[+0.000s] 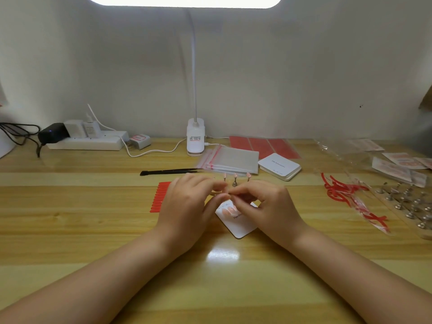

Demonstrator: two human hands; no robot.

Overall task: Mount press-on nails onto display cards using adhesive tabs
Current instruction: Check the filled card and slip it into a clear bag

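Note:
A white display card (242, 226) lies on the wooden table, partly under my hands, with pale pink nails (228, 211) stuck near its top. My left hand (187, 204) and my right hand (268, 203) meet fingertip to fingertip just above the card, curled around something small that I cannot make out. Behind my fingers stand a few pink nails on small metal holders (235, 180). A red strip of adhesive tabs (160, 197) lies left of my left hand.
Black tweezers (170, 171), clear zip bags (230, 160) and a stack of white cards (280, 166) lie behind my hands. Red adhesive sheets (261, 145), a clip lamp (196, 139) and a power strip (86, 142) line the wall. Red scraps (339, 190) and metal holders (408, 203) sit at right.

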